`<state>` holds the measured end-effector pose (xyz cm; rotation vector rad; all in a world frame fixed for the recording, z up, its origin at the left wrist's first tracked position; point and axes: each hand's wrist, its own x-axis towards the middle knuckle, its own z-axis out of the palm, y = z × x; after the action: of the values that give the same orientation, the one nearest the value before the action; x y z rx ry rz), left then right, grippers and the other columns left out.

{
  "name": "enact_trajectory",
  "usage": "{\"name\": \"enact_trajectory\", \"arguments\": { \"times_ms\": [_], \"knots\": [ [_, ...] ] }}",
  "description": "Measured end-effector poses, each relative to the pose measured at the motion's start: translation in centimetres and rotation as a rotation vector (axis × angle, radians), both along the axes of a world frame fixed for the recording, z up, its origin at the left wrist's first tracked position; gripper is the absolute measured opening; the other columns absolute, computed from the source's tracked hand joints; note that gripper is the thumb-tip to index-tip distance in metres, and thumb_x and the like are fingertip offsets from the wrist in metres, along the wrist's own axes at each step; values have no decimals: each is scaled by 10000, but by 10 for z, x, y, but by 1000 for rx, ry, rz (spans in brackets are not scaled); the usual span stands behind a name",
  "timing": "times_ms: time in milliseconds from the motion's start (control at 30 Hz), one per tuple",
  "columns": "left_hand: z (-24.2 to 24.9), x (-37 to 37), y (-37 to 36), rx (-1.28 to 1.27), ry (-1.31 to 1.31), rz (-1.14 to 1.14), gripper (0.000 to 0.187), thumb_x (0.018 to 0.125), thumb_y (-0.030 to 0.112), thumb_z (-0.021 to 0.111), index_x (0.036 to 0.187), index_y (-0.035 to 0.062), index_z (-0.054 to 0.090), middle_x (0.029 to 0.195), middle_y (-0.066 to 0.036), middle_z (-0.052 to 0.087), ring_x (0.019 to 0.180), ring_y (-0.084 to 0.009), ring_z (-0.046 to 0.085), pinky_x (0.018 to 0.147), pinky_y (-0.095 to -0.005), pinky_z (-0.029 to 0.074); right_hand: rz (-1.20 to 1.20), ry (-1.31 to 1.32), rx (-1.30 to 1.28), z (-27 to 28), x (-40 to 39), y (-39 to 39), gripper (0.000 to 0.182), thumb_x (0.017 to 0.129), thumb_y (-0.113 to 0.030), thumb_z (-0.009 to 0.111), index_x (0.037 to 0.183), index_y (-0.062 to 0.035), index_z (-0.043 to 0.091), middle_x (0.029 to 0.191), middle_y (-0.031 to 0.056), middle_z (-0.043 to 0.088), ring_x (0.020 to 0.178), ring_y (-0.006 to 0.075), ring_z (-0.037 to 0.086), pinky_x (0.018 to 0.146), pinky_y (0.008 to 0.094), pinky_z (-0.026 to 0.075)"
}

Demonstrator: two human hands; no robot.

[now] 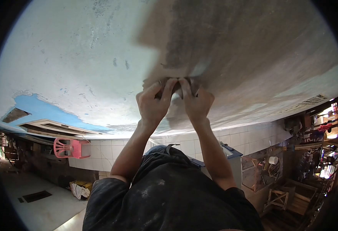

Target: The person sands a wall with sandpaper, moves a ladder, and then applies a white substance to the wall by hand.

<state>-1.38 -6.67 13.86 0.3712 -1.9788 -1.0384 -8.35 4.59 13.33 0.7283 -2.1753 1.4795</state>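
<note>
Both arms reach up and forward to a painted wall (111,57), pale with scuffs on the left and brownish grey in shadow on the right. My left hand (153,101) is closed against the wall, its thumb pointing inward. My right hand (196,103) mirrors it, fingers curled and thumb nearly meeting the left one. Between and behind the fingers shows a dark, thin-edged piece (178,91), gripped by both hands; its kind is mostly hidden. A darker patch (184,38) marks the wall just above the hands.
Blue paint (46,106) borders a framed opening (57,127) at left. A pink plastic chair (72,148) stands by the white tiles (103,152). A yellow and white sack (81,189) lies on the floor. Wooden frames (280,198) and clutter fill the right side.
</note>
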Motion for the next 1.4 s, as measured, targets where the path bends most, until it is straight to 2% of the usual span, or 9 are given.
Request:
{"name": "enact_trajectory", "arguments": {
  "times_ms": [300,400,700,900,1000,1133,1233,1300,1400],
  "knots": [
    [1,-2,4,120,5,-5,211,916,156,748,781,-4,724,570,-34,649,460,-61,583,426,-217,411,18,-73,-179,2,1,-8,201,901,-239,759,945,-44,777,797,59,761,661,99,708,591,250,543],
    [-16,-3,8,127,49,21,299,877,139,781,645,8,646,503,-64,564,449,-33,436,416,-258,348,73,-199,-173,-16,3,-5,193,906,-230,752,943,-42,777,782,53,758,662,97,707,590,254,545],
    [12,-7,4,105,60,-32,177,917,145,742,823,-5,734,592,-55,658,472,-60,584,419,-232,422,100,-98,-249,23,-1,-4,195,892,-236,769,900,-41,771,701,54,721,623,76,676,556,262,506],
    [-33,8,-3,85,-123,-90,308,870,214,790,673,15,664,585,-124,642,445,-170,578,444,-302,424,102,-264,-42,-25,3,11,242,883,-296,775,910,-56,770,701,67,716,628,151,687,623,301,539],
    [-63,21,-15,-37,-397,-257,360,909,328,734,725,23,681,635,-138,669,525,-259,651,499,-356,480,97,-653,478,-44,5,42,387,895,-342,748,1155,-61,695,860,105,725,772,254,708,758,394,554],
    [-105,30,-15,-121,-631,-280,427,967,436,612,836,39,699,715,-151,696,664,-337,694,596,-437,527,76,-527,475,-89,27,72,665,939,-314,676,1497,-117,373,1294,193,600,1078,302,646,903,414,503],
    [-117,30,-2,-192,-712,-338,407,978,421,598,839,53,701,771,-139,710,697,-335,696,606,-441,529,19,-287,122,-129,50,62,579,968,-217,611,1497,-131,393,1344,187,567,1098,303,636,924,427,494],
    [-128,29,6,-250,-645,-382,352,968,381,620,844,64,709,778,-121,701,703,-334,687,610,-447,520,65,-35,671,-143,62,71,670,960,-138,567,1566,-132,281,1490,205,423,1339,330,467,1059,484,393],
    [-143,29,10,-352,-611,-445,315,949,343,652,848,51,717,782,-119,695,695,-325,676,626,-431,513,-174,-424,944,-175,76,78,655,965,-127,552,1564,-116,287,1547,229,336,1433,383,339,1118,520,328]
  ]
}}
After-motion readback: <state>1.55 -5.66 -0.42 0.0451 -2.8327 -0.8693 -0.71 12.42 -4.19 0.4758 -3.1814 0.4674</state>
